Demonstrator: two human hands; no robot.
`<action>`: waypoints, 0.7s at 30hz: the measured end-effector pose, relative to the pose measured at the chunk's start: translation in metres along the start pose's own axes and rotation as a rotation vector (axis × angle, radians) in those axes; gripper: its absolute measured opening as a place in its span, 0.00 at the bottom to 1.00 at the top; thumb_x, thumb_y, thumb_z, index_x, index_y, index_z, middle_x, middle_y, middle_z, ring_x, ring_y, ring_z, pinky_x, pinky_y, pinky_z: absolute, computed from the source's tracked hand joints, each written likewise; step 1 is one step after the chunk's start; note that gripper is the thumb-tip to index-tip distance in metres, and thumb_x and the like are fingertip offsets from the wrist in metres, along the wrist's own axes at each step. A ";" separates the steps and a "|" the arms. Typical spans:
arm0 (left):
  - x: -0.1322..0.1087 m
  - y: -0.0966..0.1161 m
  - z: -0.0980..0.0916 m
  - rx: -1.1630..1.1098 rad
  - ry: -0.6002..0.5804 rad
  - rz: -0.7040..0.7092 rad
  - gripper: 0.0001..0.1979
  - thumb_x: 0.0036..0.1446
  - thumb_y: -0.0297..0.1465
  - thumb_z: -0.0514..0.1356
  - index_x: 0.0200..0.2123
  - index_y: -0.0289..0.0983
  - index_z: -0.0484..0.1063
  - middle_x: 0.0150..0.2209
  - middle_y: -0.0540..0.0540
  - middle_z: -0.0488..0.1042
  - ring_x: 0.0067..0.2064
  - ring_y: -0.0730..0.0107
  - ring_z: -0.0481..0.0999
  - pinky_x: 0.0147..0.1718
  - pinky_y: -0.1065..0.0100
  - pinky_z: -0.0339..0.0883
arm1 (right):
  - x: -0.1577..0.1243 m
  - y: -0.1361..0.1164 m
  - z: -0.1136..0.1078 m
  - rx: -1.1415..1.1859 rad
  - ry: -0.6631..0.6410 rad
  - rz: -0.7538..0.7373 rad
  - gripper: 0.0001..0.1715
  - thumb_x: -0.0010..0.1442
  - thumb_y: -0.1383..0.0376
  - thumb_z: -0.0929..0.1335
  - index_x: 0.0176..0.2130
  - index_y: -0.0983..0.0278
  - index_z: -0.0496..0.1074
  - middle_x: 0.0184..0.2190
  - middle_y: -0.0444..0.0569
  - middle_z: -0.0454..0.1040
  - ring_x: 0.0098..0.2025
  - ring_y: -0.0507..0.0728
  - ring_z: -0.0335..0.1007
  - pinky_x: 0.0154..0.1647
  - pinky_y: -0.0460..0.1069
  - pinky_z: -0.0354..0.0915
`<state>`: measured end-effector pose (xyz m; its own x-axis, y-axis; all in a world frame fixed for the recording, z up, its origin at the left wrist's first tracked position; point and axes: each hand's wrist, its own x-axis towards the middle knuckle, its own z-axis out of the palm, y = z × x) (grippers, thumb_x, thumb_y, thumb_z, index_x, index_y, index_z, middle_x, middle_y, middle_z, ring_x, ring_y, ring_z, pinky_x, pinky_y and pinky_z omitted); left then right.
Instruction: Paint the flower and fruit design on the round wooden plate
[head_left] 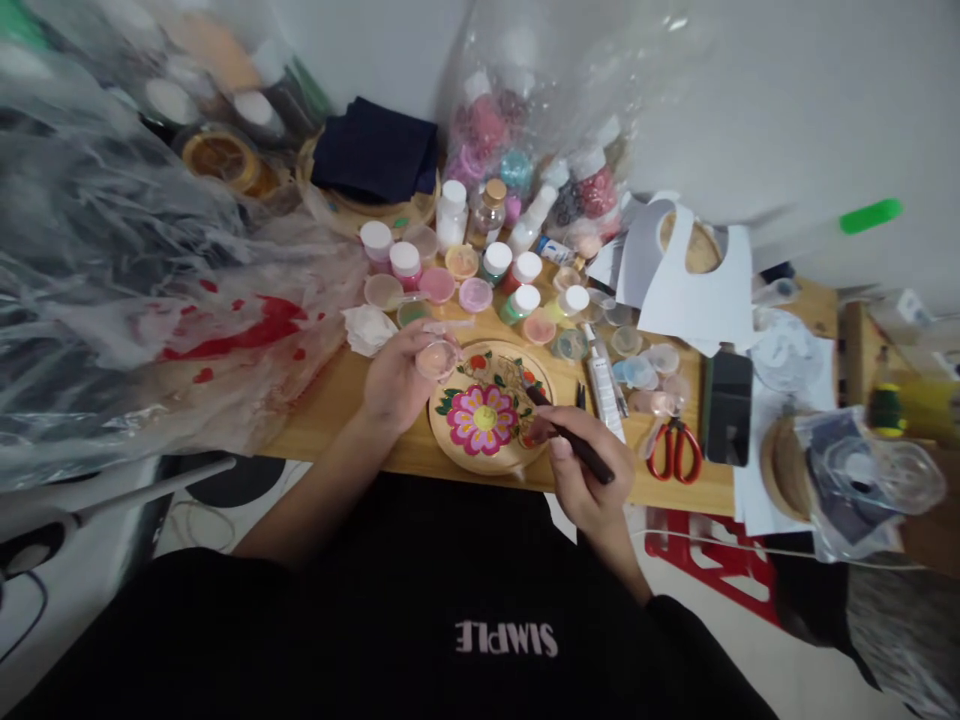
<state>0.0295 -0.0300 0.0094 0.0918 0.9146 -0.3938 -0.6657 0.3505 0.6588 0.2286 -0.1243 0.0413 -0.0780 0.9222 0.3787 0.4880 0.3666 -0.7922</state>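
"Plate [489, 466] first: where does it sit?"

"Flat on the table [304, 425], near the edge by the person's body, between the two hands. It's round, so there's no long axis to follow. The big pink flower [482, 419] lies toward the near side."

"And the right hand [596, 465]?"

"At the plate's right side, pinching a dark-handled tool [592, 462] like a pen. That's what has a clear long axis: it slants forward and to the left, with the handle end back to the right and the tip over the plate's right half."

"Is the tip touching?"

"I can't tell; it's too small and blurred there."

"What about the left hand [394, 385]?"

"Fingers and thumb pinched around a small clear cup [437, 362], at the far left part of the rim. I can't make out whether the cup touches the plate."

"So which hand is nearer?"

"Both are close, but I'd judge the right one better placed, since its tool reaches in over the painted part. The cup is forward and left of the tip, with part of the plate between."

"Anything crowding the right side?"

"A white tube [602, 378] lies just beyond the plate there, with red-handled scissors [675, 450] farther right."
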 end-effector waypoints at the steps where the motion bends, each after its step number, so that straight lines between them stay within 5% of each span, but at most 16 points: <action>1: 0.000 0.000 0.000 -0.008 -0.011 -0.001 0.11 0.52 0.23 0.57 0.22 0.35 0.76 0.25 0.47 0.76 0.28 0.73 0.76 0.33 0.70 0.71 | 0.001 0.002 0.002 0.006 -0.004 0.007 0.13 0.68 0.67 0.67 0.51 0.57 0.76 0.38 0.48 0.84 0.36 0.55 0.82 0.34 0.50 0.76; 21: 0.001 -0.001 -0.001 -0.002 0.032 -0.026 0.16 0.62 0.24 0.52 0.22 0.37 0.70 0.27 0.47 0.74 0.29 0.72 0.74 0.34 0.67 0.68 | 0.009 0.000 0.004 -0.046 -0.134 -0.051 0.09 0.66 0.72 0.66 0.41 0.60 0.75 0.31 0.46 0.82 0.30 0.53 0.78 0.31 0.48 0.73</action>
<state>0.0296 -0.0291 0.0077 0.0854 0.8984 -0.4308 -0.6653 0.3733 0.6466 0.2242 -0.1150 0.0425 -0.2171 0.9119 0.3482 0.5195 0.4099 -0.7497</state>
